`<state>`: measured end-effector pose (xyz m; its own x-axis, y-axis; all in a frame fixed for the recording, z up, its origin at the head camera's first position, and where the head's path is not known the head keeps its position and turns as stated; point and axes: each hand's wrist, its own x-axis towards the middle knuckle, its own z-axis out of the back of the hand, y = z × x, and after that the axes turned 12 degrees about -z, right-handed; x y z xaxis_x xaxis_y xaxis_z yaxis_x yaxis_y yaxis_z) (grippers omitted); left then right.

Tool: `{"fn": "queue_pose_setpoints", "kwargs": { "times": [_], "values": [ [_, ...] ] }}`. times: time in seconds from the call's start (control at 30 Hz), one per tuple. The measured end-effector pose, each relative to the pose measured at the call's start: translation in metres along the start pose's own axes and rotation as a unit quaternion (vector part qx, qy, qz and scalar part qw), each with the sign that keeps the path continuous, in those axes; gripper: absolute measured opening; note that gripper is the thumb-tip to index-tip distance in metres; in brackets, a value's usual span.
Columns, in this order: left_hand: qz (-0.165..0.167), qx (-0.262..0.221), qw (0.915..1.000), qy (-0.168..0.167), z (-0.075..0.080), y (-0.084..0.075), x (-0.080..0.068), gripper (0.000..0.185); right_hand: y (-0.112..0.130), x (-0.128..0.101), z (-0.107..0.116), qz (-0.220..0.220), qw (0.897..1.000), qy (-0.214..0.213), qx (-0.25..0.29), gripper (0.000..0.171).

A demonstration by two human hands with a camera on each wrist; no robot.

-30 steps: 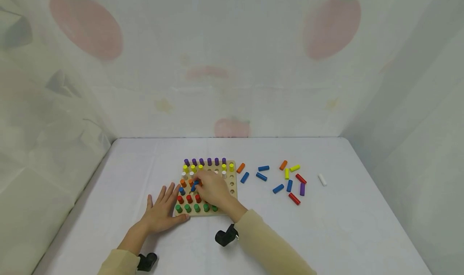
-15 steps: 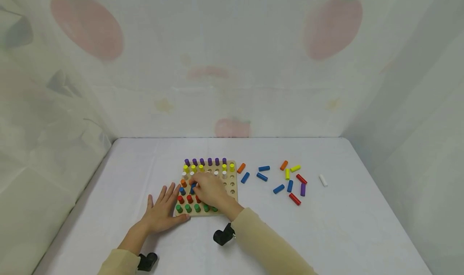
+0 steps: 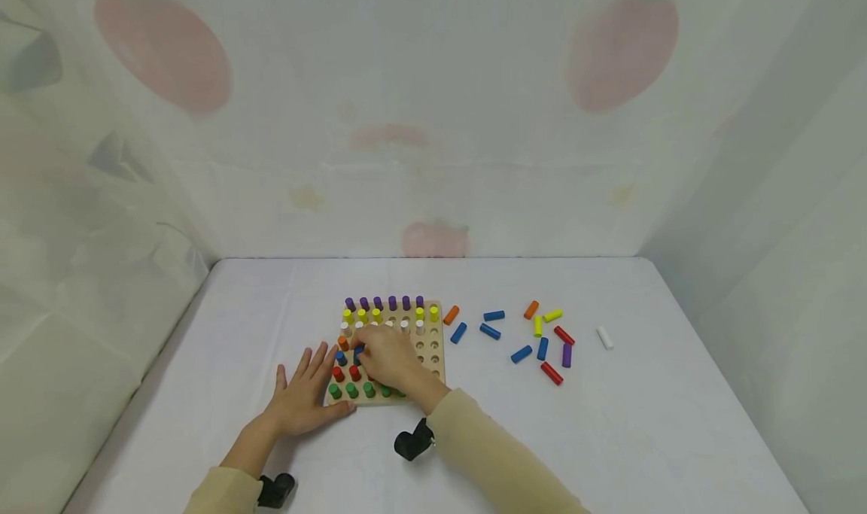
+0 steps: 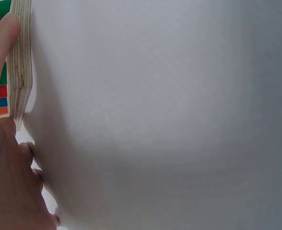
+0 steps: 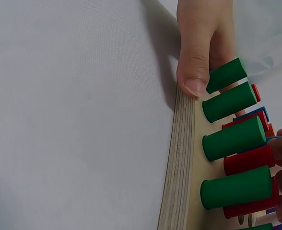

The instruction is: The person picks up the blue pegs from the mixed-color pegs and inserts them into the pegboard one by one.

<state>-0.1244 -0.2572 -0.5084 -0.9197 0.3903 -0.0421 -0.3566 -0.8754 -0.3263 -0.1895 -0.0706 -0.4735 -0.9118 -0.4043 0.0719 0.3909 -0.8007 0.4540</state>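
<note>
A wooden pegboard (image 3: 427, 351) bears rows of coloured pegs. My left hand (image 3: 298, 401) lies with fingers spread along its left side; the thumb (image 5: 193, 76) rests on the front edge in the right wrist view. My right hand (image 3: 389, 360) reaches over the board and pinches a blue peg (image 3: 357, 357) that stands in the blue row, beside another blue peg (image 3: 341, 357). Part of the held peg is hidden by the fingers. Green pegs (image 5: 234, 139) stand along the front row, with red pegs (image 5: 249, 160) behind them. The right hand covers the board's middle.
Loose pegs lie right of the board: several blue ones (image 3: 491, 331), orange (image 3: 531, 309), yellow (image 3: 538, 326), red (image 3: 552, 372), a purple one (image 3: 567, 355) and a white one (image 3: 605, 338). Purple pegs (image 3: 392, 302) line the board's back row. A white cloth covers the table (image 3: 643, 439).
My right hand has shifted slightly left and turned a little, and the blue peg in its fingers has gone from tilted to upright in its row. The left hand has stayed put.
</note>
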Motion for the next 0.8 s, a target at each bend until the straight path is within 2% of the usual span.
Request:
{"fn": "queue_pose_setpoints", "kwargs": {
  "times": [0.37, 0.8],
  "values": [
    [-0.008, -0.010, 0.9997, -0.019, -0.0013, 0.0002, -0.0008, 0.102, 0.0008, -0.0015, -0.0016, 0.022, 1.000, -0.022, -0.002, 0.012],
    [-0.001, -0.001, 1.0000, -0.003, -0.0020, 0.0018, -0.0001, 0.104, 0.0010, -0.0036, -0.0049, -0.007, 1.000, -0.001, 0.030, 0.019]
  ]
}}
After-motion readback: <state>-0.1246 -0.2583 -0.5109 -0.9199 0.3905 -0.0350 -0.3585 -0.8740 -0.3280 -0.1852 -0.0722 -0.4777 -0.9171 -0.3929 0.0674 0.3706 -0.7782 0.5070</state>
